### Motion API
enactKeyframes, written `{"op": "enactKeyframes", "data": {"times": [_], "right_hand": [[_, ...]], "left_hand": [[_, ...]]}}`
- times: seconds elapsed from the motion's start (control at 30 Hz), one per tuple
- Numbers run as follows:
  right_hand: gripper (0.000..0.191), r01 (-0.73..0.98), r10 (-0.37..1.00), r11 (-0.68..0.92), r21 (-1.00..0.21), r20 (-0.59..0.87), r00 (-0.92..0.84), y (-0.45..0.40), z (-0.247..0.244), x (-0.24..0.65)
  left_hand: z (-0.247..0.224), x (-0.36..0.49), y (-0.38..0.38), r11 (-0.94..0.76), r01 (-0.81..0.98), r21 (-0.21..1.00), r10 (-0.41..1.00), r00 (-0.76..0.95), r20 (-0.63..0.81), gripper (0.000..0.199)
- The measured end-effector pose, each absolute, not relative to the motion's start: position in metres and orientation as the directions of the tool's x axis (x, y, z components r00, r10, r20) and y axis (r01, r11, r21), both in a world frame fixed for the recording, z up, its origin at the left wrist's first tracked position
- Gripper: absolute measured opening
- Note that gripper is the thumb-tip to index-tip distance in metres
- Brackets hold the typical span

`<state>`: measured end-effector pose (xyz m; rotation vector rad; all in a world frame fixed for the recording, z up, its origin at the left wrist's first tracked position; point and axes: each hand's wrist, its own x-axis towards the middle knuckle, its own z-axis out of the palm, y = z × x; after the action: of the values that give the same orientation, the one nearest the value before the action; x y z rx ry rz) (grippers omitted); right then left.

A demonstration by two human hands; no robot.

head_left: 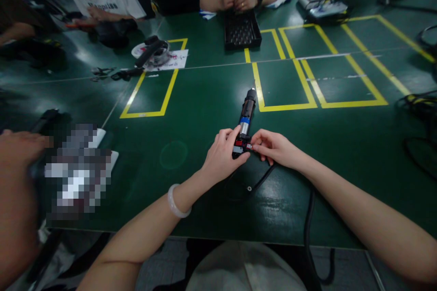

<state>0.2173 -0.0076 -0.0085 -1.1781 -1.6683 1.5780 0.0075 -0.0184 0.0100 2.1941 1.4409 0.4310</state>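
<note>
In the head view, a slim black, blue and silver tool (pixel 248 111) is pointing upward just right of the frame's centre, over a green table (pixel 201 93). The left hand (pixel 223 154) is grasping its lower end; the right hand (pixel 273 146) seems to be pinching a small pale part (pixel 249 146) there. The work is looking partway along: the barrel is appearing whole, while the lower end is lying open with red and dark pieces (pixel 240 143) showing, apparently awaiting more work. Below the hands, a black cable (pixel 262 178) is ending in a loose round tip. Fingers are hiding much of the join, so any connection is remaining unclear. At lower left, pixelation is masking an object; at the left edge, a co-worker's arm (pixel 15 191) is being cut off.
</note>
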Motion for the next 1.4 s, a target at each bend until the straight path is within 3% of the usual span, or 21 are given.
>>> {"op": "enactKeyframes", "data": {"times": [0.57,1.03,1.4], "right_hand": [[0.023,0.126,0.891,-0.054,-0.991,-0.105,-0.441,-0.008,-0.017,0.210],[0.026,0.140,0.892,0.018,-0.990,-0.048,-0.450,-0.008,-0.016,0.214],[0.018,0.173,0.979,0.056,-0.983,0.020,-0.202,0.010,-0.006,0.246]], "left_hand": [[0.010,0.015,-0.021,-0.375,0.820,0.432,0.919,0.392,0.053,0.074],[0.018,0.024,-0.013,-0.395,0.911,0.119,0.918,0.388,0.084,0.075],[0.025,-0.011,-0.007,-0.417,0.909,0.010,0.907,0.415,0.070,0.073]]}}
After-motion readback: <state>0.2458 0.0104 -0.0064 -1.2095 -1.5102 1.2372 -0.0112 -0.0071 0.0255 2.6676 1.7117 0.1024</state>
